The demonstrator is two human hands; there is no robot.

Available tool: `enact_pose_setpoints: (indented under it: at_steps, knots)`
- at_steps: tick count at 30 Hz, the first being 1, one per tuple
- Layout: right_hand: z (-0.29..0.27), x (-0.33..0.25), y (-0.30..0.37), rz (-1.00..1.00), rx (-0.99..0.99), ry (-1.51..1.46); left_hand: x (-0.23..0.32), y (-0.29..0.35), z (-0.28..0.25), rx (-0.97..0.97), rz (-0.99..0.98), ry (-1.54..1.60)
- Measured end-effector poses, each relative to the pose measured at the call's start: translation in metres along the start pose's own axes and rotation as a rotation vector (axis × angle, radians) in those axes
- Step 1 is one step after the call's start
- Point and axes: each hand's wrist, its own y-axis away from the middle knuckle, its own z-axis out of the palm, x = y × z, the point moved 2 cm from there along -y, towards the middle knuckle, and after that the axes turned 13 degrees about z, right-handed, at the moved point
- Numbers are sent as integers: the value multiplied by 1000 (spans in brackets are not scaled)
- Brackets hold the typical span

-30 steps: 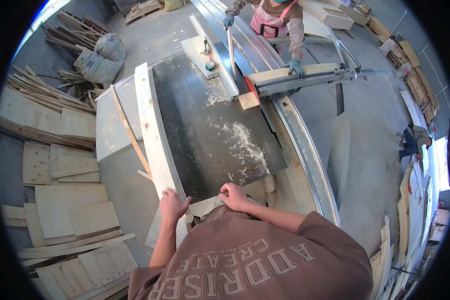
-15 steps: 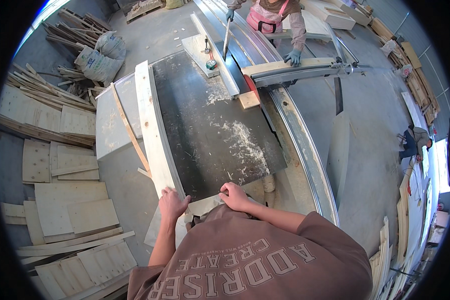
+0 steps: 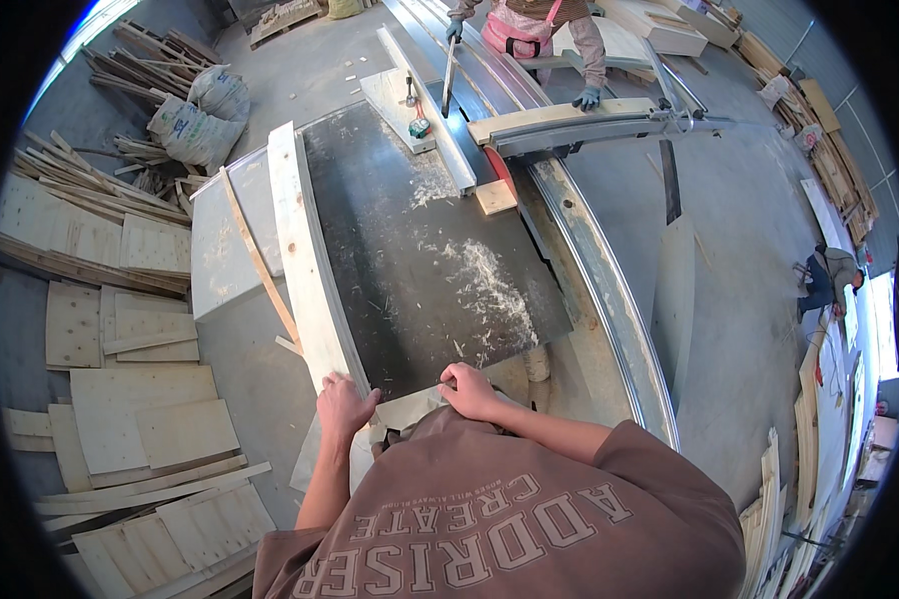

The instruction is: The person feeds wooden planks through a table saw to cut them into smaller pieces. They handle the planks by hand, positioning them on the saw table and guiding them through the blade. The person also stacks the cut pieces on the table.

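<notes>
My left hand (image 3: 346, 404) has its fingers curled over the near end of a stack of long pale wooden boards (image 3: 308, 255), which lies along the left side of a dark saw table (image 3: 390, 250). At the table's near edge, my right hand (image 3: 467, 391) is closed, with its fingers bent around the edge. Sawdust and shavings (image 3: 489, 290) are scattered across the tabletop. Beyond it, a co-worker's gloved hand (image 3: 587, 98) presses on a wooden board (image 3: 559, 119) on the sliding carriage. Their other gloved hand (image 3: 454, 31) holds a dark stick (image 3: 449, 75).
A metal fence (image 3: 440, 130) stands beside a red blade guard (image 3: 499, 172) and a small wood block (image 3: 495, 197). A tape measure (image 3: 419, 127) lies on a pale panel. Wood offcuts and panels (image 3: 155, 419) cover the floor at left. Another person (image 3: 829, 280) bends at far right.
The co-worker's gloved hand, the carriage and the board on it have shifted away from me along the rails. My hands have stayed in place.
</notes>
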Motion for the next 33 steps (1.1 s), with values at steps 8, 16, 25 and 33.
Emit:
enact_pose_setpoints:
  at_steps: [8, 16, 25, 33]
  knots:
    - [4, 1, 0, 8, -17, 12, 3, 1, -5, -14, -7, 12]
    - [7, 0, -1, -1, -24, 26, -2, 2, -1, -2, -6, 27]
    - [8, -1, -3, 0, -11, 21, -2, 2, 2, 9, -7, 16]
    - [3, -11, 0, 14, -42, -20, -4, 2, 3, 7, 9, 16]
